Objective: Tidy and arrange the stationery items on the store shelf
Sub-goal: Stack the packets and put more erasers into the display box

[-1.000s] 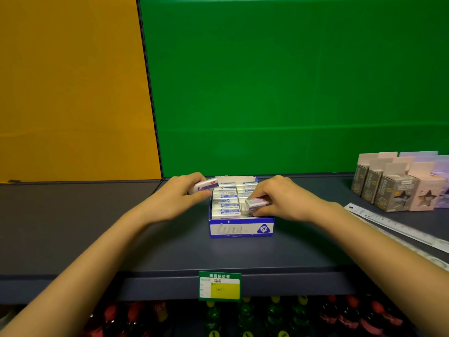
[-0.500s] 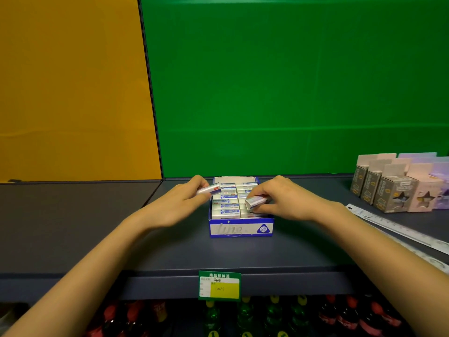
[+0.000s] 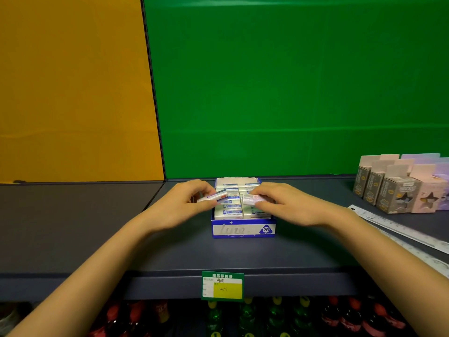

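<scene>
The blue-and-white eraser box (image 3: 243,230) stands on the grey shelf (image 3: 243,256) near its back edge, in line with the price tag (image 3: 222,285) clipped to the front edge. Packed erasers (image 3: 229,212) lie in rows inside the box. The left hand (image 3: 181,209) is at the box's left wall; its fingers (image 3: 201,188) are curled and, with the thumb, pinch one wrapped eraser (image 3: 213,197) held tilted over the left row. The right hand (image 3: 289,206) is over the right row; its fingers (image 3: 266,190) and thumb pinch a second eraser (image 3: 251,199) just above the packed ones. The two held erasers are near each other but apart. Toward the shelf's right edge lie flat rulers (image 3: 401,231), with small cartons (image 3: 398,193) behind them at the back. Green (image 3: 291,93) and orange (image 3: 73,93) panels rise behind the shelf. Bottles (image 3: 340,316) stand on the level below.
</scene>
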Demonstrator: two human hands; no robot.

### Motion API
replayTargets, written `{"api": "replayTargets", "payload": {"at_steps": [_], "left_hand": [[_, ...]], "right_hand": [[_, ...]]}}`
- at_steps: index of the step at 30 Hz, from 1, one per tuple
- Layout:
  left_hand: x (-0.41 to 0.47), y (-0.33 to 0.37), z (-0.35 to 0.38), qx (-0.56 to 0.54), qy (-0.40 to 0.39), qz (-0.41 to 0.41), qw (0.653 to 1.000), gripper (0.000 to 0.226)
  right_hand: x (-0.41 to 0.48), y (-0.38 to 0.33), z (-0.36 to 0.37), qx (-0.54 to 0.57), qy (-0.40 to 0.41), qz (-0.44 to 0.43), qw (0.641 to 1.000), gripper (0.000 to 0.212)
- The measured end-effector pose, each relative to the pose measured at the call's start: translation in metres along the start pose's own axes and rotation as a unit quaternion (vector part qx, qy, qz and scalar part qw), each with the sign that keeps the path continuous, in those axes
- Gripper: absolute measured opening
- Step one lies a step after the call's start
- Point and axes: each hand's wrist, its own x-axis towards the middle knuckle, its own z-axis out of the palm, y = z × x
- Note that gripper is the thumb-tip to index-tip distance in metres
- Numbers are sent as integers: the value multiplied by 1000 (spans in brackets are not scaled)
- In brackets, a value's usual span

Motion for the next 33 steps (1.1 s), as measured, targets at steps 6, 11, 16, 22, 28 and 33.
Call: {"api": "replayTargets", "payload": {"at_steps": [6, 11, 16, 22, 28, 33], "left_hand": [[3, 1, -1, 28, 26, 13, 999, 27], [3, -1, 2, 15, 52, 10, 998, 29], [3, 1, 5, 5, 54, 20, 998, 33], [3, -1, 7, -11, 38, 19, 999, 30], [3, 3, 10, -19, 41, 27, 999, 30], [6, 8, 17, -14, 59, 35, 998, 28]], "right_hand": [[-1, 1, -4, 26, 10, 0, 1000, 26], [1, 5, -5, 42, 38, 22, 998, 20], [2, 6, -6, 29, 23, 17, 999, 20], [1, 7, -11, 14, -30, -7, 999, 21], [-3, 6, -11, 17, -47, -9, 999, 24], [-7, 8, -9, 41, -42, 1, 998, 24]]}}
